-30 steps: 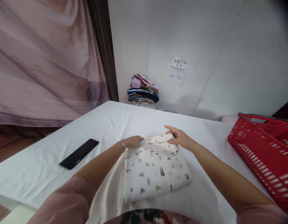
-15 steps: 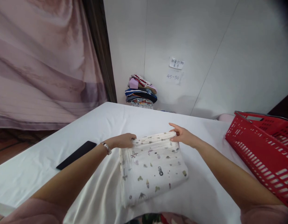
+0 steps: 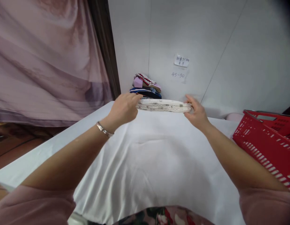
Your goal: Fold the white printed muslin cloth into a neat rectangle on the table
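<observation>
A folded white cloth [image 3: 163, 105] with small printed figures is held up above the far part of the table, its layered edge facing me. My left hand [image 3: 124, 106], with a silver bracelet on the wrist, is closed on the cloth's left end. On the right end, my right hand [image 3: 197, 114] pinches the layers between thumb and fingers. Both hands are slightly blurred. Beneath them the white tablecloth [image 3: 159, 162] shows creases.
A stack of folded fabrics [image 3: 147, 86] stands beyond the table's far edge by the wall. A red plastic basket [image 3: 264, 140] is at the right. Paper labels [image 3: 181, 61] are stuck to the wall. A pink curtain [image 3: 46, 62] hangs on the left.
The folded cloth has been lifted off the table and carried away from me, turning from flat to edge-on. Both hands rose with it. The dark flat object at left no longer shows.
</observation>
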Demonstrator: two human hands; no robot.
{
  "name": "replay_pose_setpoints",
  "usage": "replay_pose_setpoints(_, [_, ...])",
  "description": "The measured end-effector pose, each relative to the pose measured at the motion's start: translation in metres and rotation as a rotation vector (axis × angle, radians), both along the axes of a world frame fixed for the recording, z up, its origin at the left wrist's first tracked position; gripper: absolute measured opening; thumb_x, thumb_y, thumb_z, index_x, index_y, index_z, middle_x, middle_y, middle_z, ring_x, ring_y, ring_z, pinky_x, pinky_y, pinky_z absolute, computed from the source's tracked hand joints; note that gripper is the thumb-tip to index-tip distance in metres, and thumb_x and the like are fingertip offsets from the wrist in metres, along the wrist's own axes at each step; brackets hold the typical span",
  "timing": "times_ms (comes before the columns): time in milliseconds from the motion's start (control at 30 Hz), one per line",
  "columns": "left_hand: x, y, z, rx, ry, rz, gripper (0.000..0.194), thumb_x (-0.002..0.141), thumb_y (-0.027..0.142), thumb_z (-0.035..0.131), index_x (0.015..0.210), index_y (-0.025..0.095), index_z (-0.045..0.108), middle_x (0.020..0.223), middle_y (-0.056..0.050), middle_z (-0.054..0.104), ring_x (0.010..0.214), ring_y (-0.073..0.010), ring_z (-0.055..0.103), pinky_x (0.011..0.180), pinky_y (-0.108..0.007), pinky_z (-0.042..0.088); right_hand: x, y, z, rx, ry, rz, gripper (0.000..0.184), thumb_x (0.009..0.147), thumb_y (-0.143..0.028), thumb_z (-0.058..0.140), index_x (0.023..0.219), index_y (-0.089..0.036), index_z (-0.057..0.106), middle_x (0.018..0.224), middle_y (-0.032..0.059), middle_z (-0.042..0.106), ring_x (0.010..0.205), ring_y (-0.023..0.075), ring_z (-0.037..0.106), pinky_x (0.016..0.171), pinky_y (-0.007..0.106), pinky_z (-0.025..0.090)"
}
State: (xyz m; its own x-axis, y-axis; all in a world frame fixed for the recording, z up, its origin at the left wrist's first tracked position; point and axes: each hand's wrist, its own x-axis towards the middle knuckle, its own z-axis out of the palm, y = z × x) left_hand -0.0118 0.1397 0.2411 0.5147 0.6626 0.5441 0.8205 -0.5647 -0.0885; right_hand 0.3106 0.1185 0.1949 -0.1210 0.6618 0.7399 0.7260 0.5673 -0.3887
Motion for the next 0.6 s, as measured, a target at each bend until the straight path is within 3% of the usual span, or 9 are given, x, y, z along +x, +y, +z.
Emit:
replay_pose_setpoints(33, [0.002, -0.004, -0.019, 0.016, 0.011, -0.012, 0.053, 0.074, 0.008, 0.044, 0.126, 0.015, 0.044, 0.111, -0.010, 0.055, 0.108, -0.0268, 0.046, 0.090, -0.040, 0.034, 0.001, -0.003, -0.016, 0.020, -0.059, -0.029, 0.070, 0.071, -0.009, 0.051, 0.137, -0.024, 0.033, 0.113, 0.0066, 0.053, 0.106, 0.0222, 0.048, 0.095, 0.039, 0.039])
replay_pose_setpoints(100, [0.004, -0.014, -0.073, -0.030, 0.070, -0.045, 0.046, 0.076, 0.005, 0.040, 0.120, 0.015, 0.049, 0.105, -0.012, 0.056, 0.101, -0.0259, 0.048, 0.086, -0.040, 0.036, 0.000, -0.012, -0.062, -0.024, -0.161, -0.062, 0.071, 0.071, -0.006, 0.045, 0.139, -0.023, 0.031, 0.116, 0.0091, 0.051, 0.110, 0.0245, 0.046, 0.097, 0.042, 0.037])
replay_pose_setpoints(200, [0.005, -0.032, -0.159, -0.222, 0.150, -0.110, 0.037, 0.076, 0.002, 0.037, 0.104, 0.016, 0.057, 0.096, -0.011, 0.057, 0.091, -0.0232, 0.049, 0.080, -0.038, 0.038, -0.003, -0.033, -0.141, -0.247, -0.344, 0.004, 0.069, 0.070, -0.004, 0.039, 0.136, -0.022, 0.036, 0.109, 0.0105, 0.054, 0.103, 0.0256, 0.049, 0.092, 0.043, 0.041])
replay_pose_setpoints(267, [0.005, -0.044, -0.201, -0.311, 0.143, -0.136, 0.034, 0.076, 0.003, 0.038, 0.100, 0.017, 0.058, 0.095, -0.010, 0.057, 0.089, -0.0230, 0.048, 0.078, -0.038, 0.039, -0.006, -0.047, -0.180, -0.362, -0.377, 0.026, 0.067, 0.070, -0.004, 0.038, 0.134, -0.023, 0.039, 0.108, 0.0092, 0.055, 0.099, 0.0244, 0.051, 0.090, 0.042, 0.043])
replay_pose_setpoints(300, [0.005, -0.048, -0.214, -0.330, 0.116, -0.131, 0.035, 0.076, 0.004, 0.039, 0.101, 0.018, 0.057, 0.097, -0.009, 0.056, 0.091, -0.0231, 0.048, 0.080, -0.039, 0.039, -0.007, -0.053, -0.193, -0.384, -0.360, 0.004, 0.067, 0.070, -0.004, 0.037, 0.134, -0.024, 0.039, 0.109, 0.0088, 0.055, 0.101, 0.0242, 0.050, 0.090, 0.042, 0.042])
replay_pose_setpoints(400, [0.002, -0.058, -0.227, -0.350, 0.041, -0.117, 0.039, 0.074, 0.003, 0.041, 0.107, 0.020, 0.055, 0.103, -0.009, 0.055, 0.098, -0.0233, 0.046, 0.086, -0.040, 0.038, -0.009, -0.066, -0.205, -0.404, -0.322, -0.043, 0.068, 0.070, -0.004, 0.037, 0.135, -0.024, 0.037, 0.111, 0.0086, 0.054, 0.105, 0.0241, 0.048, 0.093, 0.042, 0.040])
replay_pose_setpoints(500, [-0.002, -0.061, -0.219, -0.370, 0.009, -0.138, 0.043, 0.073, 0.004, 0.043, 0.112, 0.019, 0.054, 0.105, -0.009, 0.056, 0.101, -0.0234, 0.046, 0.089, -0.039, 0.038, -0.007, -0.071, -0.195, -0.436, -0.338, -0.018, 0.069, 0.068, -0.003, 0.038, 0.134, -0.022, 0.039, 0.113, 0.0087, 0.054, 0.106, 0.0232, 0.047, 0.095, 0.041, 0.038])
replay_pose_setpoints(600, [-0.005, -0.061, -0.211, -0.416, -0.049, -0.183, 0.037, 0.077, 0.016, 0.049, 0.114, 0.019, 0.054, 0.106, -0.009, 0.056, 0.101, -0.0234, 0.047, 0.088, -0.038, 0.039, -0.006, -0.075, -0.182, -0.491, -0.319, 0.029, 0.064, 0.068, -0.006, 0.043, 0.129, -0.022, 0.044, 0.117, 0.0077, 0.054, 0.108, 0.0233, 0.047, 0.097, 0.041, 0.035])
